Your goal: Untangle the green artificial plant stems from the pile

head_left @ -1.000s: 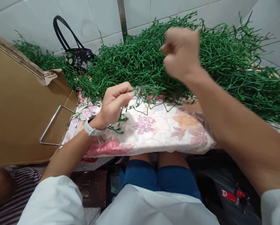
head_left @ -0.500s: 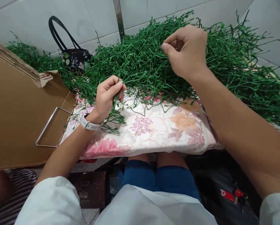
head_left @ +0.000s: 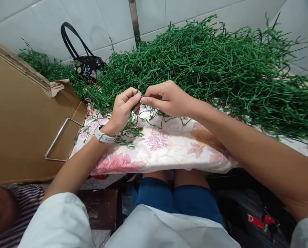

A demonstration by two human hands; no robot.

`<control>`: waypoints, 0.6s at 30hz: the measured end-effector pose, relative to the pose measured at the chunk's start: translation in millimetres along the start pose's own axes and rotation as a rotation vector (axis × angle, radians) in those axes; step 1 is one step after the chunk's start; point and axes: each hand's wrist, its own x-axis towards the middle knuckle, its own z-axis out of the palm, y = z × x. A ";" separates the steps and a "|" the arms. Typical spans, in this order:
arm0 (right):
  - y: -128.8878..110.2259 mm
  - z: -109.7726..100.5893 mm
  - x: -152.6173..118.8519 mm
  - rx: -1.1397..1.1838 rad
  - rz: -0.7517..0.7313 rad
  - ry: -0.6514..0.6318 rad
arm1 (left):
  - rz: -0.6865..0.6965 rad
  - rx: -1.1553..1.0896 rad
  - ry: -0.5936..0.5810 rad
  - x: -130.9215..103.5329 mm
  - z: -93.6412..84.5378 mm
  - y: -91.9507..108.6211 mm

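1. Stem bundle (head_left: 130, 132): located on the near side of the green heap (head_left: 200, 65), over the floral cloth (head_left: 174, 155). Long axis slants from the heap down and left; branched tips point away from the heap, toward the person.
2. Left hand (head_left: 124, 109): thumb and forefinger clamped on the bundle, before the heap.
3. Right hand (head_left: 170, 99): fingertips just beside the left fingertips, before the heap; whether they grip a stem cannot be told.
4. Handbag (head_left: 88, 67): stands at the heap's left part, handles up; contents hidden.
5. Bundle's middle: covered by the left hand; upper end blends into the heap.
6. Heap: cut off at right.
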 end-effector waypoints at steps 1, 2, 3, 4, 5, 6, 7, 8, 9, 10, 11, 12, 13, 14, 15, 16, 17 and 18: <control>-2.3 -0.7 0.1 0.053 0.014 -0.019 | -0.022 -0.020 -0.015 0.2 -0.7 -0.3; -5.4 -1.5 0.5 0.125 0.030 -0.044 | -0.050 -0.045 -0.036 0.3 -1.2 -0.2; -8.7 -2.2 0.9 0.213 0.048 -0.073 | -0.077 -0.076 -0.061 0.1 -1.6 0.5; -11.7 -2.6 1.5 0.309 0.067 -0.101 | -0.102 -0.108 -0.091 -0.3 -1.7 1.5; -14.2 -2.7 2.1 0.402 0.085 -0.124 | -0.121 -0.139 -0.118 -1.0 -1.5 2.9; -15.9 -2.4 2.6 0.482 0.097 -0.142 | -0.137 -0.164 -0.144 -1.8 -1.1 4.3; -16.7 -2.0 3.1 0.546 0.103 -0.157 | -0.145 -0.184 -0.166 -2.7 -0.4 5.8; -16.8 -1.3 3.4 0.593 0.107 -0.170 | -0.153 -0.197 -0.188 -3.7 0.4 7.2; -16.4 -0.6 3.6 0.629 0.111 -0.184 | -0.160 -0.208 -0.209 -4.6 1.2 8.5; -15.9 0.0 3.7 0.659 0.111 -0.194 | -0.166 -0.219 -0.221 -5.2 1.8 9.6; -15.5 0.3 3.7 0.686 0.108 -0.192 | -0.164 -0.230 -0.218 -5.4 2.0 10.7; -15.4 0.1 3.8 0.711 0.105 -0.172 | -0.151 -0.239 -0.197 -5.1 1.6 11.9; -15.8 -0.8 4.0 0.732 0.104 -0.134 | -0.127 -0.241 -0.156 -4.1 0.5 13.2; -16.4 -2.4 4.3 0.749 0.107 -0.085 | -0.098 -0.233 -0.100 -2.6 -1.5 14.7; -17.3 -4.9 4.8 0.753 0.112 -0.031 | -0.068 -0.215 -0.037 -0.4 -4.3 16.5; -18.0 -8.2 5.4 0.740 0.114 0.025 | -0.046 -0.188 0.020 2.1 -7.8 18.2; -18.4 -12.2 6.1 0.699 0.114 0.081 | -0.035 -0.155 0.061 4.7 -11.6 19.9; -18.1 -16.7 6.7 0.616 0.114 0.128 | -0.033 -0.126 0.089 7.3 -15.4 21.2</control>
